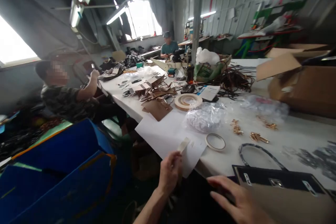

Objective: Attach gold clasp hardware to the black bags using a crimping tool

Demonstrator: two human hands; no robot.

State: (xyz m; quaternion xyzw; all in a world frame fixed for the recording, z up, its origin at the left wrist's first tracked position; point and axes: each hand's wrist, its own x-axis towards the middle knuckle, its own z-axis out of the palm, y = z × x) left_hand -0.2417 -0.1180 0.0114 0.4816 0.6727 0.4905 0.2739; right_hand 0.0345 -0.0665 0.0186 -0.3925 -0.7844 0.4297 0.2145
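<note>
My left hand (169, 169) is closed in a pinch on a small pale strip (183, 145), over the edge of a white paper sheet (162, 131). To the right, my right hand (233, 196) has its thumb and fingers apart, with nothing seen between them. It is beside a handbag (291, 196) with a dark top band, metal fittings and a wrapped handle (258, 149). A thin tape ring (215, 142) lies on the table just beyond the hands.
The white table (225, 161) bears gold hardware (258, 137), a plastic bag (206, 116), tape rolls (188, 102) and brown pieces (157, 108). A cardboard box (307, 87) stands right, a blue bin (60, 171) left. One person (70, 94) sits left, another (169, 47) behind.
</note>
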